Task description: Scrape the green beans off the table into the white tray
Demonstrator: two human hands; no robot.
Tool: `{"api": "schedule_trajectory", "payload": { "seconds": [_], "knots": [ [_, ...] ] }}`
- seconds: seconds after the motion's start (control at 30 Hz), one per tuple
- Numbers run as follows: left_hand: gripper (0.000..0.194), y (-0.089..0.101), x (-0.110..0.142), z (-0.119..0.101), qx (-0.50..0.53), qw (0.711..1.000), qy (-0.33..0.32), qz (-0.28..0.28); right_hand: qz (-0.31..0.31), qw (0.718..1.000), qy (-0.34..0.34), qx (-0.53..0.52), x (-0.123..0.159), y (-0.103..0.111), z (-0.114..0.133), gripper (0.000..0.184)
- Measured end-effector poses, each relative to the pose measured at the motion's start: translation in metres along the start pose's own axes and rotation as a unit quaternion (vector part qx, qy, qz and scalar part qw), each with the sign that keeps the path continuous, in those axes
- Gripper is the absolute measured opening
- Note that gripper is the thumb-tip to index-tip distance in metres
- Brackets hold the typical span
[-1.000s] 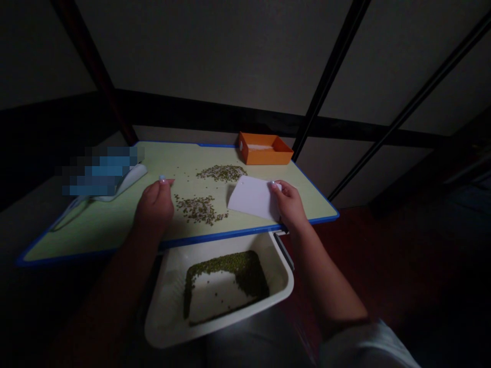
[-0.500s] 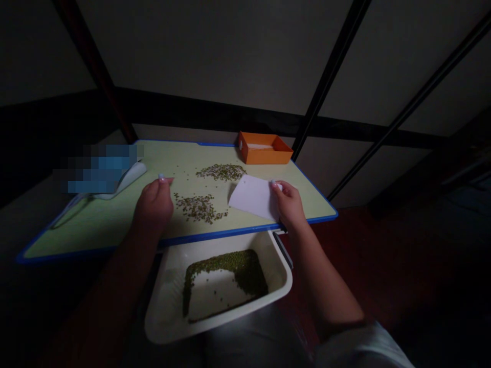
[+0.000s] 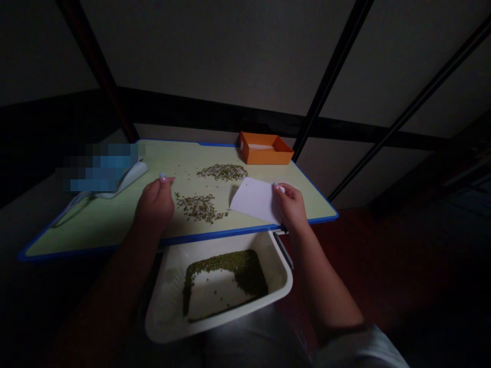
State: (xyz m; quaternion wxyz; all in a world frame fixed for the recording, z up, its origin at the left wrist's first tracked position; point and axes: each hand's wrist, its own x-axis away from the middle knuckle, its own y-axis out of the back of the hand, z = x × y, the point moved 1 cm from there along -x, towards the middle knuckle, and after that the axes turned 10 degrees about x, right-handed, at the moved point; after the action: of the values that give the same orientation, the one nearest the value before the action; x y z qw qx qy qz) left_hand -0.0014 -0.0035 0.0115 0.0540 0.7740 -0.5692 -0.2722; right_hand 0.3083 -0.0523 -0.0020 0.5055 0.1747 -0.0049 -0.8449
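Observation:
My right hand (image 3: pixel 291 204) grips a thin white card (image 3: pixel 255 198) by its right end, thumb on top. The card has a small hole near its upper left corner and is held tilted just above the table's front part. My left hand (image 3: pixel 156 202) is closed, its thumb pressed against the index finger; whether anything is pinched there is too small to tell. Between the hands lies a loose patch of small green beans (image 3: pixel 201 208) mixed with paler bits. Behind it spreads a second such pile (image 3: pixel 226 171). Below the table edge, a white plastic basin (image 3: pixel 282 286) holds more green beans.
An orange open box (image 3: pixel 268 156) stands at the back right of the pale green table (image 3: pixel 111 220), which has a blue rim. On the left lies a pale item with a cord (image 3: pixel 134 174), partly blurred out. A panelled wall (image 3: pixel 215 61) rises behind.
Almost nothing differs. The view has shifted very slightly; both hands, the card and the bean piles hold their places.

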Motion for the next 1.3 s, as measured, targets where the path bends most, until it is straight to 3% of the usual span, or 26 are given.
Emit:
{"api": "schedule_trajectory", "payload": {
  "seconds": [0.93,1.3],
  "knots": [
    [0.040,-0.0009,0.0012,-0.0038,0.016,1.000,0.016,-0.015,0.048,0.999,0.008,-0.002,0.0008,-0.0005,0.0033,0.041],
    [0.041,-0.0008,0.0008,-0.0033,0.012,1.000,0.010,-0.008,0.016,0.997,-0.029,-0.062,0.0024,-0.0002,0.0052,0.041]
  ]
}}
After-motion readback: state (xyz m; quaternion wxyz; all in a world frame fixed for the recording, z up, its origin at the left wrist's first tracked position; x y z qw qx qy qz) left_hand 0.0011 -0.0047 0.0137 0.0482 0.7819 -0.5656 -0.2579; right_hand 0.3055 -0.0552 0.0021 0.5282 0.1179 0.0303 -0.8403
